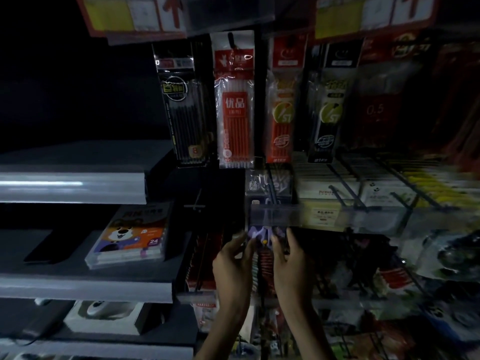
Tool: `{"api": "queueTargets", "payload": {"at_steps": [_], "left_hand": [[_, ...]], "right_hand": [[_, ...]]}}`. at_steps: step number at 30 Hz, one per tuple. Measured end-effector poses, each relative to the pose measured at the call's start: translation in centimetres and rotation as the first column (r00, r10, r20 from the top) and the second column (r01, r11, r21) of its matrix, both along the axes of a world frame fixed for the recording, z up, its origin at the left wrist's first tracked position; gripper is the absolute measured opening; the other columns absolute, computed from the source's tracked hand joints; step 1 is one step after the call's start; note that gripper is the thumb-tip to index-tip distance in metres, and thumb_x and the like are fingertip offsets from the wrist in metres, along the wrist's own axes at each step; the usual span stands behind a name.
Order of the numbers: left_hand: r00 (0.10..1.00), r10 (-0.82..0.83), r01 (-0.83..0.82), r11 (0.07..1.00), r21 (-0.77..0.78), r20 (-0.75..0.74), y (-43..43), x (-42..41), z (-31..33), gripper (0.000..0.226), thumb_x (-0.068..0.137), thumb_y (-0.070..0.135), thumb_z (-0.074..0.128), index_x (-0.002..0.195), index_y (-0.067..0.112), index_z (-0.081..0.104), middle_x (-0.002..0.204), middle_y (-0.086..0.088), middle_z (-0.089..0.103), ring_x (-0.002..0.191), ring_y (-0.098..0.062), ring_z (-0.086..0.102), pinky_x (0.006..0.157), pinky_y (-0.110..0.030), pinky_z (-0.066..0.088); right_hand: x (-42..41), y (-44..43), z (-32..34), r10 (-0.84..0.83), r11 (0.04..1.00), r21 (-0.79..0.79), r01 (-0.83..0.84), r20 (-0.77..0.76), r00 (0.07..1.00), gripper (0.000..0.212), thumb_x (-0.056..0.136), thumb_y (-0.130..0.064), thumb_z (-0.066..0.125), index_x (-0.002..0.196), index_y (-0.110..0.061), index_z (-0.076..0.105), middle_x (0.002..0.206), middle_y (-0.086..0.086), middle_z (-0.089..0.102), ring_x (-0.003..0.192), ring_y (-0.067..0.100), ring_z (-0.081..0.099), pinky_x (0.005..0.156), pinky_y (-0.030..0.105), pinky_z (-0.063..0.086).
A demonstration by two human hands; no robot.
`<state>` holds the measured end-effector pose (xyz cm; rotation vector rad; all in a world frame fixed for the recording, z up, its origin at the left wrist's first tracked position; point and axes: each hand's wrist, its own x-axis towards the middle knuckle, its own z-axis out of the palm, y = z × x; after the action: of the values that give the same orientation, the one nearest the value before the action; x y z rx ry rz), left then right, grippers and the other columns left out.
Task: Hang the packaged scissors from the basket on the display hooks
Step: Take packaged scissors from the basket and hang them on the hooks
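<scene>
Left hand (232, 258) and right hand (287, 255) up side by side, each pinching one edge of the purple scissors package (261, 236) held between them. Package upright, its top behind the clear price strip (275, 216). Display hook (271, 194) just above it, equally near both hands.

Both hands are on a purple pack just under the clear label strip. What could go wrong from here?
The purple pack, held by the left hand and right hand, has its top behind the clear label strip; in this dim light its hanging hole could easily be misaligned. The red packs hanging close below could get knocked.
</scene>
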<state>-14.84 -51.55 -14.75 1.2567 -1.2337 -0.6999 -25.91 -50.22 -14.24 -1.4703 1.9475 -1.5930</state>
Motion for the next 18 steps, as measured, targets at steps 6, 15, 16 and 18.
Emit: {"api": "queueTargets", "payload": {"at_steps": [6,15,16,18], "left_hand": [[0.999,-0.011,0.011,1.000,-0.009,0.043,-0.4,0.3,-0.2,0.030,0.098,0.031,0.073,0.127,0.023,0.075,0.114,0.013,0.078,0.098,0.008,0.072,0.078,-0.016,0.060],[0.996,-0.085,0.085,0.996,0.008,0.020,-1.1,0.3,-0.6,0.053,0.094,0.043,0.075,0.142,0.025,0.062,0.130,0.015,0.071,0.117,0.000,0.068,0.094,-0.022,0.059],[0.995,-0.098,0.097,0.995,0.017,0.017,-1.2,0.2,-0.6,0.050,0.094,0.042,0.076,0.140,0.024,0.065,0.127,0.014,0.073,0.115,0.001,0.068,0.094,-0.026,0.060],[0.996,-0.094,0.093,0.995,0.020,0.014,-1.3,-0.1,-0.7,0.041,0.094,0.040,0.077,0.131,0.023,0.072,0.119,0.013,0.076,0.109,0.002,0.071,0.091,-0.028,0.061]], "right_hand": [[-0.4,-0.8,-0.9,-0.001,1.000,-0.007,0.001,0.037,0.999,0.058,0.098,-0.053,0.055,0.149,-0.025,0.051,0.136,-0.001,0.067,0.121,0.017,0.066,0.095,0.035,0.058],[-1.2,-0.7,-1.1,0.027,1.000,-0.015,-0.025,0.193,0.981,0.060,0.094,-0.061,0.059,0.144,-0.026,0.056,0.130,-0.013,0.066,0.110,0.004,0.068,0.093,0.035,0.060],[-1.3,-0.7,-1.1,0.029,1.000,-0.016,-0.026,0.214,0.976,0.061,0.094,-0.056,0.061,0.145,-0.022,0.056,0.127,-0.012,0.066,0.107,0.003,0.068,0.092,0.035,0.060],[-1.3,-0.7,-0.9,0.035,0.999,-0.035,-0.028,0.211,0.977,0.063,0.093,-0.056,0.061,0.143,-0.019,0.058,0.126,-0.011,0.067,0.106,0.003,0.068,0.091,0.036,0.060]]}}
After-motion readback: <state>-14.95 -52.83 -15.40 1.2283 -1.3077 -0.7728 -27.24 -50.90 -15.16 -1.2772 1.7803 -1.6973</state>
